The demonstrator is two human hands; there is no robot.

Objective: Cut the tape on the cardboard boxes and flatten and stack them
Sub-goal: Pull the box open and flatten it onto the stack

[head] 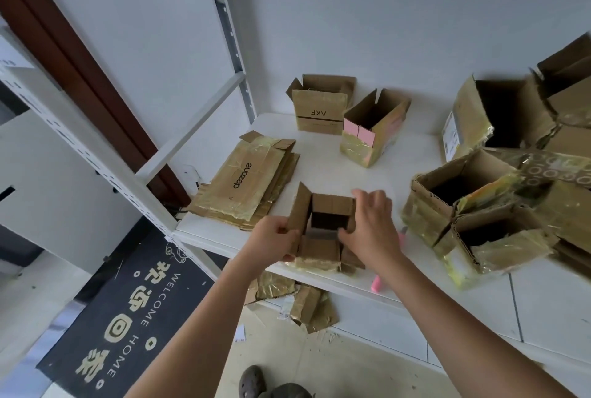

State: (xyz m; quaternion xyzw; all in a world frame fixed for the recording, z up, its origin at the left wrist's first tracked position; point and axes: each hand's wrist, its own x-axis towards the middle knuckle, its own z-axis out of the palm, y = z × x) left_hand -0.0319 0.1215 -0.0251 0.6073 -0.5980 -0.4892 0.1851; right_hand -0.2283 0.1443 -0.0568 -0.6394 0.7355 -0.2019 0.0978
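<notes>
A small open cardboard box [326, 228] stands near the front edge of the white shelf [409, 173], its flaps up. My left hand [271, 237] grips its left flap. My right hand [371, 231] holds the box's right side, thumb hooked over the rim and fingers spread above it. A stack of flattened taped boxes [246, 180], the top one marked "dezone", lies to the left. A pink cutter [377, 282] lies on the shelf under my right forearm, mostly hidden.
Two open boxes [319, 106] [374, 132] stand at the back of the shelf. Several larger open boxes [486, 205] crowd the right side. Cardboard scraps [303, 301] lie on the floor below. A dark doormat [128, 317] lies at left, beside white rack posts [230, 29].
</notes>
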